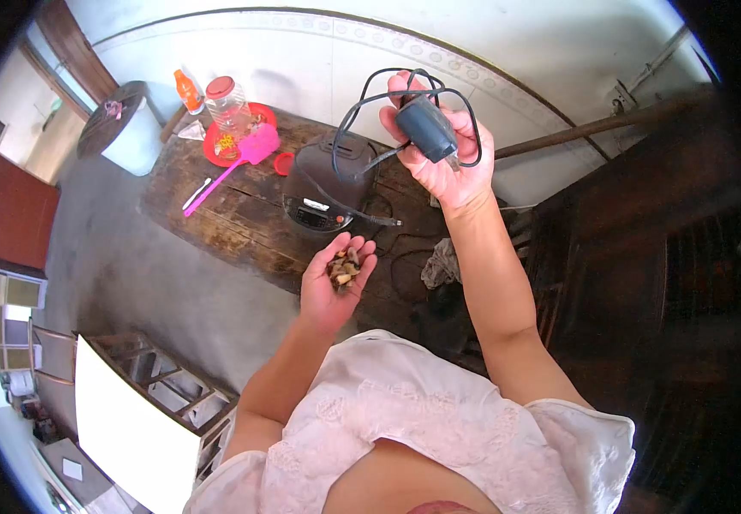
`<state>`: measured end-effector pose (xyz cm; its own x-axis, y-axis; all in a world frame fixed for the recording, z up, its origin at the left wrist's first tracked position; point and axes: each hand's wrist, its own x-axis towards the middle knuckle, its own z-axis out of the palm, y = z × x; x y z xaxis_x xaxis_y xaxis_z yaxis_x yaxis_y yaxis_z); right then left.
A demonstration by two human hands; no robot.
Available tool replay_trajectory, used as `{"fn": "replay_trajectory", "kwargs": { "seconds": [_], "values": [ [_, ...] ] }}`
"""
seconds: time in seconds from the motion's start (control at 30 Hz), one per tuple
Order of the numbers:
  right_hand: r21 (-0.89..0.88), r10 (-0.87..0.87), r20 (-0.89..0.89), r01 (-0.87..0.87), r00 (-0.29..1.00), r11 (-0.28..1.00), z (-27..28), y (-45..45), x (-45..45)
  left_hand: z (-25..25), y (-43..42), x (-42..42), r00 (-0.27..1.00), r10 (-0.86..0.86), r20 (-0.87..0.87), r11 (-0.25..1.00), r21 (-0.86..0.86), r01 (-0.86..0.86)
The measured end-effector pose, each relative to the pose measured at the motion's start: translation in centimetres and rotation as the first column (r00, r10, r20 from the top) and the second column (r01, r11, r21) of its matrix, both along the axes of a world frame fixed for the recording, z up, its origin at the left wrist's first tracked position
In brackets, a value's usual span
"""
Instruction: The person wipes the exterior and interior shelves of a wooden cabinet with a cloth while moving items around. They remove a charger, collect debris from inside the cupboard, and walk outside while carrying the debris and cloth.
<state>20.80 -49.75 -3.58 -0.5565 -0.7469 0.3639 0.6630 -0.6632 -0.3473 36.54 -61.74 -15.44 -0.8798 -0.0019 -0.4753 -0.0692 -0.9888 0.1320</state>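
My right hand (465,171) is raised over the table's far right part, its fingers curled around a black power adapter (426,128). The adapter's dark cable (356,109) loops above the fingers, and a thin lead with a small plug (388,221) hangs down to the left. Lower down, my left hand (328,287) is cupped palm up around a small heap of brown and tan pieces (345,269), perhaps shells or peelings. Just beyond it on the table stands a dark rice cooker (323,184) with a front panel.
The worn wooden table (233,218) carries a pink fly swatter (255,147), a clear red-lidded jar (227,107), a red tray (212,152), an orange bottle (188,92) and a crumpled cloth (442,264). A lidded barrel (126,137) stands left, dark wooden furniture (636,248) right.
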Motion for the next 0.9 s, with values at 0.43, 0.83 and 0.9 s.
{"fn": "replay_trajectory", "kwargs": {
  "seconds": [0.43,0.83,0.9],
  "values": [
    [-0.073,-0.100,-0.045,0.097,0.994,0.993,1.3,-4.2,4.2,2.5,-4.8,0.2,0.907,-0.280,-0.315,0.960,-0.071,0.271],
    [-0.089,-0.199,0.003,0.198,0.980,0.976,2.7,-5.8,6.6,4.8,-6.3,1.0,0.874,-0.367,-0.320,0.929,-0.172,0.327],
    [-0.083,-0.221,-0.008,0.220,0.975,0.972,2.6,-5.6,6.6,5.4,-6.6,1.4,0.873,-0.353,-0.337,0.930,-0.230,0.287]
  ]
}}
